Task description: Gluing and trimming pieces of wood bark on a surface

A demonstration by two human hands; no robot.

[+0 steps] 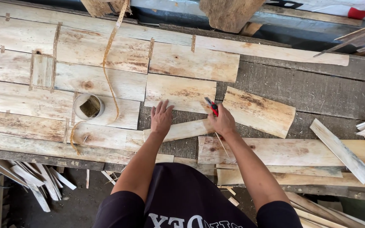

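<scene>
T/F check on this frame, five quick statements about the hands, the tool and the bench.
1. The left hand lies flat on a narrow veneer strip. True.
2. The right hand is empty. False: it grips a red-handled knife.
3. A tape roll sits left of the hands. True.
4. The roll stands on edge. False: it lies flat, hole up.
5. The veneer sheets are joined by tape strips. True.

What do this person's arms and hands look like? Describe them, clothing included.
Both arms are bare from the short dark sleeves down. The left hand and right hand wear no gloves, and no watch or rings show. The dark shirt has pale lettering on it.
</scene>
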